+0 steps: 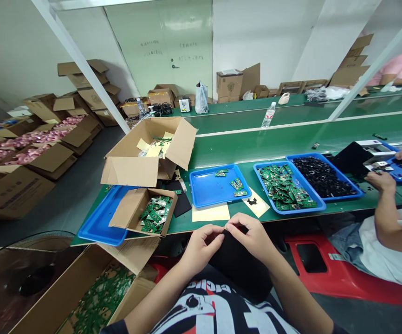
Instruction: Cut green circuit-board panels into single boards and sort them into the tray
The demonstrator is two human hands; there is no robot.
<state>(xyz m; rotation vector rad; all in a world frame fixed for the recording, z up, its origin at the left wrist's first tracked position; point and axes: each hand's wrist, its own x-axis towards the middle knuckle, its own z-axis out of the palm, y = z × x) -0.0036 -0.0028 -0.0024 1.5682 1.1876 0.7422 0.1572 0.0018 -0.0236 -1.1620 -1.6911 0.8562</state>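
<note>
My left hand (204,243) and my right hand (251,236) meet over my lap, just off the table's front edge. Thumb and forefinger are pinched on each, the fingertips nearly touching. Whatever lies between them is too small to make out. Beyond my hands is a blue tray (206,185) with a few green circuit boards (237,184) at its right side. Pale yellow paper (210,213) lies under its near edge, and small black parts (252,201) sit on another sheet (261,207) to the right.
On the right stand a tray heaped with circuit boards (284,188) and a tray of black parts (321,176). Left are a small carton of boards (169,218) and a large open carton (131,171). A co-worker's hands (382,181) work at far right. A water bottle (269,116) stands behind.
</note>
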